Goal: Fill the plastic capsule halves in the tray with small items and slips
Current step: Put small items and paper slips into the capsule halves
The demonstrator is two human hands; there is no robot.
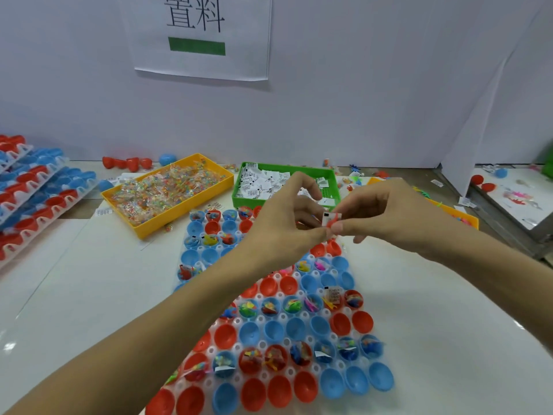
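The white tray (pixel 206 353) of red and blue capsule halves (pixel 332 381) lies close, at 6 o'clock. Above it, the left hand (pixel 287 217) and right hand (pixel 386 214) both pinch one small slip (pixel 329 219). Farther, at 12 o'clock, the green bin (pixel 239 187) holds slips; the yellow bin (pixel 149 227) is at 11.

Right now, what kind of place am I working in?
Probably a small packing or assembly workstation. A tray of red and blue capsule halves sits in front, a yellow bin of bagged items and a green bin of slips behind it, and a printed sign hangs on the partition.
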